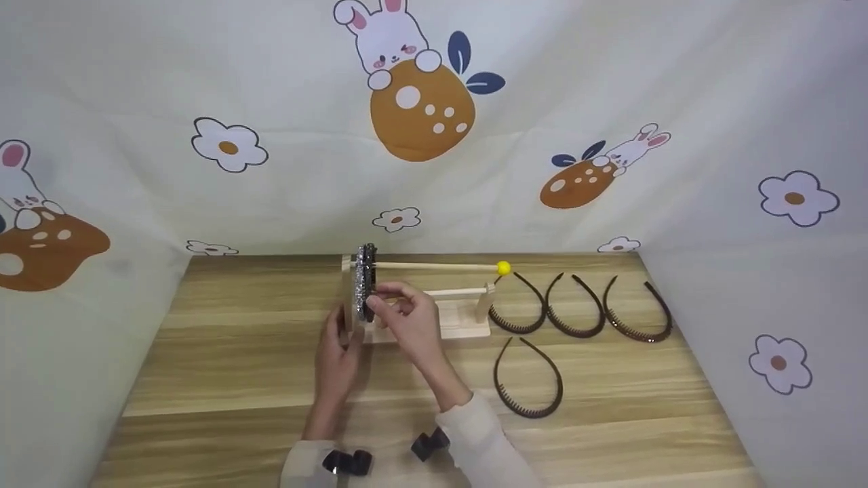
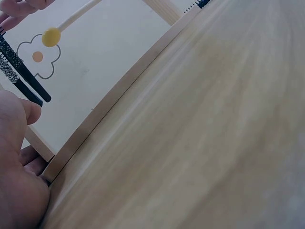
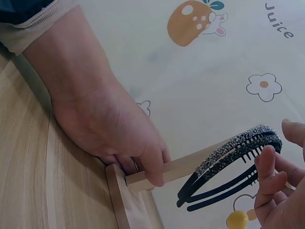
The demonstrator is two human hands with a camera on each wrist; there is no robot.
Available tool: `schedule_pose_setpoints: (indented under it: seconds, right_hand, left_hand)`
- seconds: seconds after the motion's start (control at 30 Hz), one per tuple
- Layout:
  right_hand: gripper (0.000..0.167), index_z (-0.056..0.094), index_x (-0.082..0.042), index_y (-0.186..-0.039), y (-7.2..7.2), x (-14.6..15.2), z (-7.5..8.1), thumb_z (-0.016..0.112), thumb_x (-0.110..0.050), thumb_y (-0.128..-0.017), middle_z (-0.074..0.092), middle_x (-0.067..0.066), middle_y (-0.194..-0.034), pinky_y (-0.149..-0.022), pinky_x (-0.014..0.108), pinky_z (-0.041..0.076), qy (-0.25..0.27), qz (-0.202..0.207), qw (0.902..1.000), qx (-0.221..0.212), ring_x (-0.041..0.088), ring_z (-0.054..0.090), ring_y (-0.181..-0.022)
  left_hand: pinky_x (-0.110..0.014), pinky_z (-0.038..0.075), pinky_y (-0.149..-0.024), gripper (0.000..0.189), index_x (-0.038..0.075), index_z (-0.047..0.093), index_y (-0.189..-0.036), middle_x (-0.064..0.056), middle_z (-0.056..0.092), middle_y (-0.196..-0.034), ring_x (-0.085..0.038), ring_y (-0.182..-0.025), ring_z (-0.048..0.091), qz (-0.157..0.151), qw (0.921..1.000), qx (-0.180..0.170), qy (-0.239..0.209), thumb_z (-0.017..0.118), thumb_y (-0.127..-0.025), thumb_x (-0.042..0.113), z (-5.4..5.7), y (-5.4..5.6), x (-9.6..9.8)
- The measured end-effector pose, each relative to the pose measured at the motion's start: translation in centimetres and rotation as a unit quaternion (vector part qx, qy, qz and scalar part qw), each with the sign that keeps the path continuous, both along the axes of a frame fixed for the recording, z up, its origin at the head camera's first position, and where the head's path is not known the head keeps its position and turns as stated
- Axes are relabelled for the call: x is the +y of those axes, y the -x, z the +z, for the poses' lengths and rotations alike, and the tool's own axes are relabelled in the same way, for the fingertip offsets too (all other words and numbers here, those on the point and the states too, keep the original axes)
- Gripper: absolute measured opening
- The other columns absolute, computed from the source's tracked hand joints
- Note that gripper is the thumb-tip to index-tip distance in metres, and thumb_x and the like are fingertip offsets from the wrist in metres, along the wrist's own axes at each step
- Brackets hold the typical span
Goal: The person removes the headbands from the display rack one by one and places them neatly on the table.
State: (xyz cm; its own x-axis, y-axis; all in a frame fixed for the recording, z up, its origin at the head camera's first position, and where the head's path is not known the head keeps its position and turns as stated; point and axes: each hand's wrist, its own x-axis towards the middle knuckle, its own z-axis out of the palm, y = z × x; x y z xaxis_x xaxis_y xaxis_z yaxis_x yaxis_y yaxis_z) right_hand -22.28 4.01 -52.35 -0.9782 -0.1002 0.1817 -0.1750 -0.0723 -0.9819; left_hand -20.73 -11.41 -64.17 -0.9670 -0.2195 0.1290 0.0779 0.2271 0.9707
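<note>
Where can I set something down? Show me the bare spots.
Free: the left side of the table, bordered by the stand and left hand; also the near right, between the lone headband and the table's right edge. Crowded: the stand, with the right hand at the sparkly headbands; beside it, three headbands in a row.

Head camera: set high and well back, facing forward and down; it covers the rack, the wooden table and the patterned cloth behind. Left wrist camera: low, close to the table, strongly tilted, facing along the rack toward the cloth. Right wrist camera: near, tilted, facing across at the left hand. Both wrist views share that hand, the glittery headbands and the yellow ball.
</note>
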Motion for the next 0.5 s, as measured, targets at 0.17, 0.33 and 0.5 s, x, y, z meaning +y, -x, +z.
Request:
schedule_pose_setpoints:
  seconds: [0.17,0.33,0.5]
  right_hand:
    - [0.029,0.079,0.006,-0.117,0.18,-0.15,-0.01,0.084,-0.014,-0.096,0.080,0.007,-0.102,-0.055,0.019,0.052,-0.005,0.005,1.0000,0.000,0.011,0.065,-0.065]
    - [0.027,0.077,0.008,-0.114,0.30,-0.22,0.04,0.086,-0.011,-0.095,0.079,0.007,-0.100,-0.056,0.018,0.054,-0.009,0.002,1.0000,-0.003,0.017,0.065,-0.067]
    - [0.022,0.076,0.008,-0.109,0.48,-0.15,0.04,0.085,-0.007,-0.096,0.078,0.007,-0.097,-0.056,0.018,0.054,-0.016,-0.001,0.9998,-0.016,0.011,0.064,-0.065]
  left_hand:
    - [-0.069,0.049,-0.118,0.065,-0.001,0.038,-0.168,-0.033,0.052,-0.162,-0.053,-0.146,0.054,0.006,0.9999,0.011,0.006,0.065,-0.113,0.022,0.11,0.03,0.00]
    - [-0.068,0.048,-0.120,0.064,0.001,0.040,-0.168,-0.031,0.051,-0.163,-0.052,-0.148,0.052,0.006,0.9998,0.005,0.016,0.065,-0.114,0.025,0.20,0.14,0.08]
    - [-0.069,0.047,-0.121,0.063,0.001,0.040,-0.168,-0.031,0.048,-0.166,-0.052,-0.150,0.051,0.005,1.0000,0.000,0.008,0.065,-0.113,0.021,0.14,0.14,0.12]
